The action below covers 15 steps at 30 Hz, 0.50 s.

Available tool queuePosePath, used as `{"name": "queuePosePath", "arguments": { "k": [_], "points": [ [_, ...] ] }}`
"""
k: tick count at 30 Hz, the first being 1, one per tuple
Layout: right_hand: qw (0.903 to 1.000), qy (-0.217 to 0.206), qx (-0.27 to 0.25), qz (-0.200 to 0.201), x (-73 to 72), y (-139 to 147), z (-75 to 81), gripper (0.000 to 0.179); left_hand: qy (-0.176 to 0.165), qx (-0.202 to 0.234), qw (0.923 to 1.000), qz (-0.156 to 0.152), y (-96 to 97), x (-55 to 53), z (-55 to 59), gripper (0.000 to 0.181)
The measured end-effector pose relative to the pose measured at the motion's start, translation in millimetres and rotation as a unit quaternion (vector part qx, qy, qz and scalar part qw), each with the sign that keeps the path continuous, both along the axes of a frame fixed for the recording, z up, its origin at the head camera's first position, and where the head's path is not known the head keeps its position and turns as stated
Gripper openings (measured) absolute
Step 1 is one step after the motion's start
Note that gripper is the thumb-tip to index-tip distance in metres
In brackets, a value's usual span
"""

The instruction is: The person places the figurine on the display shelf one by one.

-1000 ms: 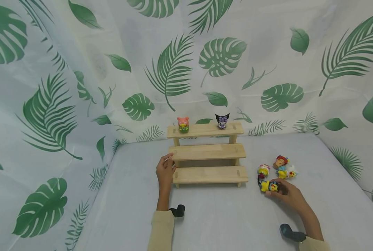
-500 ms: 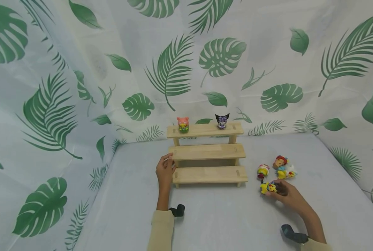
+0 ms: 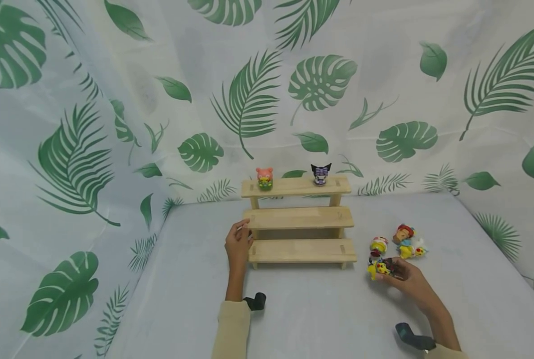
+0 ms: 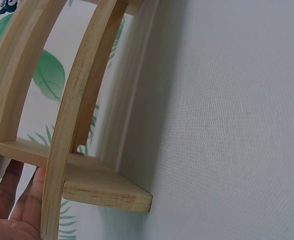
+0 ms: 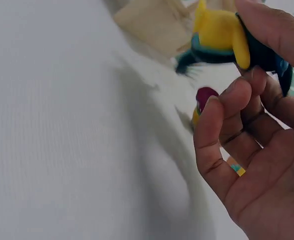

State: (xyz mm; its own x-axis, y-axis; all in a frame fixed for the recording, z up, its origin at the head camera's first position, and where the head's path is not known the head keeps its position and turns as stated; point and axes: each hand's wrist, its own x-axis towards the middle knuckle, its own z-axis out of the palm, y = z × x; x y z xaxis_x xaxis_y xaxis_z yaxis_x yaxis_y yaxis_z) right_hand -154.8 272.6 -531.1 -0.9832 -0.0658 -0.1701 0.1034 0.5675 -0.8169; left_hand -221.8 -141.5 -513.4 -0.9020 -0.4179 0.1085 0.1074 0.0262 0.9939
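Note:
A three-tier wooden display stand (image 3: 300, 217) stands at the middle of the cloth-covered table. My left hand (image 3: 237, 244) grips its left side at the middle tier; in the left wrist view, the left hand's fingers (image 4: 32, 195) reach behind a board against the side piece. My right hand (image 3: 409, 279) pinches a small yellow toy figurine (image 3: 377, 270) with dark blue-teal parts between thumb and fingers. In the right wrist view this figurine (image 5: 219, 32) appears sideways, raised over the cloth. Just beyond it lies a yellow, white and red figurine (image 3: 378, 245).
On the top tier stand a pink-and-green figurine (image 3: 264, 179) and a black-and-purple one (image 3: 321, 175). Right of the stand lie a red-capped figurine (image 3: 403, 233) and a yellow-and-white one (image 3: 414, 248), close together. A leaf-print curtain (image 3: 321, 99) hangs behind.
My right hand has drawn slightly left with the yellow figurine, whose pose has turned a little. The left hand stays at the stand. The head view has shifted slightly.

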Motion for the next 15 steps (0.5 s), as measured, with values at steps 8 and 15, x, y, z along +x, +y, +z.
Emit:
{"name": "queuePosePath", "arguments": {
  "k": [8, 15],
  "points": [
    [0.9989, -0.008, -0.045, -0.008, -4.8, -14.1, 8.7, 0.073, -0.005, 0.006, 1.0000, -0.002, -1.2, -1.3, 0.5, 0.021],
    [0.9798, 0.066, -0.185, 0.033, -12.9, -28.3, 12.3, 0.045, -0.013, 0.009, 0.9999, -0.005, -0.4, 0.1, 0.9, 0.021]
  ]
}}
